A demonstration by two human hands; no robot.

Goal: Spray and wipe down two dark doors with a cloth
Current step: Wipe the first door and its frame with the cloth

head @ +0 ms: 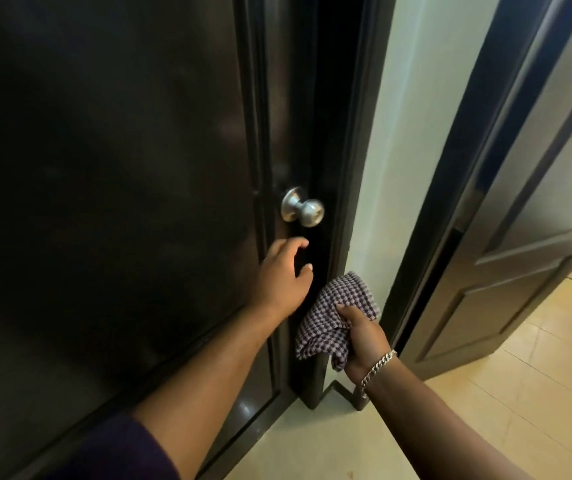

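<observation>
Nearest, right hand (pixel 364 344), chain bracelet (pixel 378 368) at wrist: clenched around a bunched checked cloth (pixel 333 317), held beside the door frame (pixel 346 202). Left hand (pixel 284 275): empty, fingers loosely spread, just below the silver round doorknob (pixel 303 209) on the near dark door (pixel 104 168). Farther right, past a pale wall strip (pixel 409 133), second dark panelled door (pixel 520 254), ajar over tan floor tiles (pixel 520 393).

Silver chain bracelet (pixel 378 370), purple sleeve (pixel 118 452)

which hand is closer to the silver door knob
Left. The left hand is open just below the door knob, not touching it. The right hand is lower and further right, gripping the checked cloth.
</observation>
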